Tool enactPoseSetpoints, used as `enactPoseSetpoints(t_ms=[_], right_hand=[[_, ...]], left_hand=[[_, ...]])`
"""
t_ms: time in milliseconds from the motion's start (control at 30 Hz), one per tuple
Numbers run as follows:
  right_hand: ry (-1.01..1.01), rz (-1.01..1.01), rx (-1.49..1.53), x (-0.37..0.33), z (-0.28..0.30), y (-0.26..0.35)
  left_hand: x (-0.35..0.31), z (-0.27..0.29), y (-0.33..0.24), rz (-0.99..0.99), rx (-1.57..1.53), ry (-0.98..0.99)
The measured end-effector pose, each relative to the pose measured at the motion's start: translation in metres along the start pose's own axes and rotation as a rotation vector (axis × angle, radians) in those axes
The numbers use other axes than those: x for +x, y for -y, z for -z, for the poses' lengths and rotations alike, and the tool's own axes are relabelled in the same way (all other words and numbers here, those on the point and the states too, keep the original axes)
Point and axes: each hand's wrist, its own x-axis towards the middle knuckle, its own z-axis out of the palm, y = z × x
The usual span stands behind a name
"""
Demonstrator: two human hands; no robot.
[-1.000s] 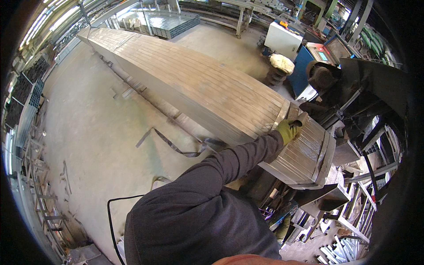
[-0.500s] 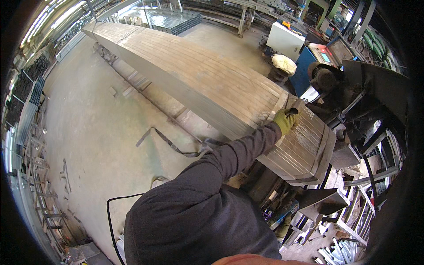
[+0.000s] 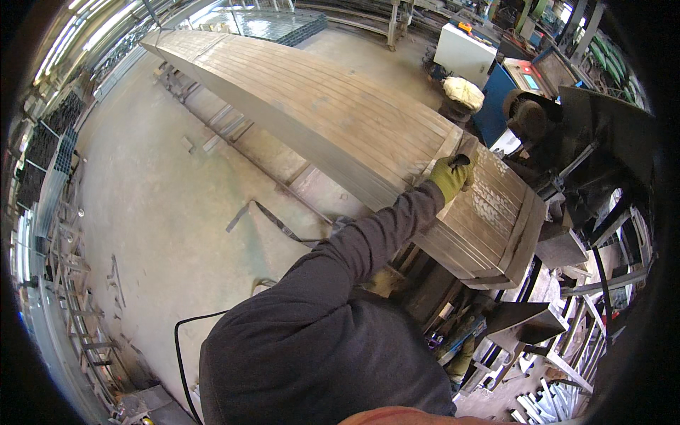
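Note:
A long bundle of flat-sided metal bars (image 3: 333,92) runs from the far left to the middle right. Over its near end reaches my left arm in a dark sleeve. My left hand (image 3: 450,178), in a yellow-green glove, is closed round a tool with a dark, rounded handle (image 3: 460,161). The tool's working end is mostly hidden by the glove. Beside the hand, pale mottled marks (image 3: 489,202) cover the bars. Low on the right, an olive-yellow shape (image 3: 464,360) may be my right glove; its fingers cannot be made out.
Dark machinery (image 3: 595,134) stands close to the right end of the bundle. Behind it are a blue control cabinet (image 3: 496,103) and a white box (image 3: 464,53). A dark strap (image 3: 280,223) lies on the floor. Metal offcuts (image 3: 549,404) lie at lower right.
My left hand has shifted slightly up and left in the picture, still holding the dark-handled tool. More of the pale marks show beside it. The whole view has tilted a little.

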Motion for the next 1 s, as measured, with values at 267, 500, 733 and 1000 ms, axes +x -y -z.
enactPoseSetpoints(t_ms=[267,500,733,1000], right_hand=[[-0.058,0.115,-0.552,-0.001,-0.011,0.014],[-0.023,0.014,-0.053,0.012,-0.022,0.020],[-0.216,-0.011,0.050,0.007,-0.049,0.024],[-0.053,0.274,0.211,-0.028,-0.042,0.003]], left_hand=[[-0.064,0.055,-0.043,-0.164,0.924,-0.042],[-0.055,0.028,-0.084,-0.104,0.840,-0.255],[-0.085,-0.012,-0.108,-0.047,0.478,-0.433],[-0.090,-0.003,-0.101,0.061,0.396,-0.541]])
